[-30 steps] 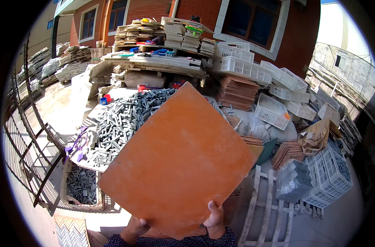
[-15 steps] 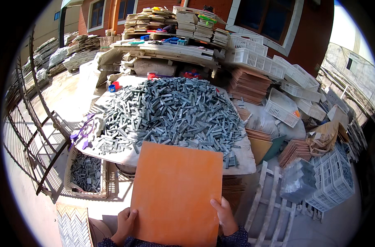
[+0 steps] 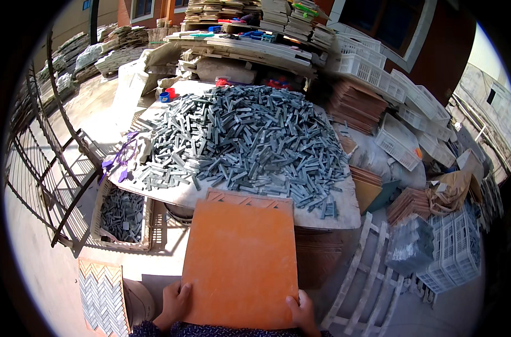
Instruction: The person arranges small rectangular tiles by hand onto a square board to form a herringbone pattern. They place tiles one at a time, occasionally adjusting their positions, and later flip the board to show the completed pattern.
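A flat orange board [image 3: 241,264] lies between my two hands in front of my body. My left hand [image 3: 176,303] grips its lower left edge with the thumb on top. At the lower right edge my right hand [image 3: 301,310] holds it the same way. Past the board's far edge shows a strip of a paler orange tray [image 3: 250,197] with a zigzag pattern; the rest of it is hidden beneath. Just beyond, a large heap of narrow grey stone strips [image 3: 250,135] covers much of the white tabletop [image 3: 345,208].
A white crate [image 3: 149,224] of grey pieces stands on the floor at left, near a herringbone-patterned panel [image 3: 105,297]. Metal railings [image 3: 53,163] rise farther left. At right are a white slatted rack [image 3: 354,275], stacked brown boards [image 3: 356,106] and white plastic baskets [image 3: 396,143].
The view has shifted, so the table sits slightly higher and farther right. The orange board now sits lower against the heap, and the zigzag tray has come into sight behind its far edge.
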A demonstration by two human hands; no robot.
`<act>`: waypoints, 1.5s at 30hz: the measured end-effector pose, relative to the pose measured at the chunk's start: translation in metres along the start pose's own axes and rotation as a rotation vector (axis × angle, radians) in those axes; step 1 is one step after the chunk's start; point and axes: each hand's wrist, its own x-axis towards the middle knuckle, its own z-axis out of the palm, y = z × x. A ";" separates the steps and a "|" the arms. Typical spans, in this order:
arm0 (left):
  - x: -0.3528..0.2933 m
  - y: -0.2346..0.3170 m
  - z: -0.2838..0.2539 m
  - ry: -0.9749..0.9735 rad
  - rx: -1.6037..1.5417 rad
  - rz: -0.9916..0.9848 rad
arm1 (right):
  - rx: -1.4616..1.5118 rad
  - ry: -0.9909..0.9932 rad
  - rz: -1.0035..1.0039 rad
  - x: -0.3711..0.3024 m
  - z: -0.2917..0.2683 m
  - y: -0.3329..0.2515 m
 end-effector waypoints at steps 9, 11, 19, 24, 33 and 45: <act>0.068 0.083 -0.038 -0.429 -0.814 -0.098 | 0.767 -0.266 0.147 0.070 -0.035 -0.108; 0.087 0.118 -0.056 -0.530 -0.943 -0.076 | 0.699 -0.300 0.107 0.089 -0.050 -0.146; 0.187 0.195 -0.078 -0.551 -0.946 -0.255 | 0.692 -0.499 0.264 0.214 -0.090 -0.167; 0.223 0.221 -0.071 -0.538 -0.807 -0.161 | 0.285 -0.351 0.250 0.256 -0.097 -0.192; 0.258 0.219 -0.061 -0.527 -0.824 -0.131 | 0.083 -0.179 0.191 0.273 -0.090 -0.202; 0.234 0.211 -0.072 -0.621 -0.669 -0.151 | 0.475 -0.449 0.135 0.257 -0.099 -0.181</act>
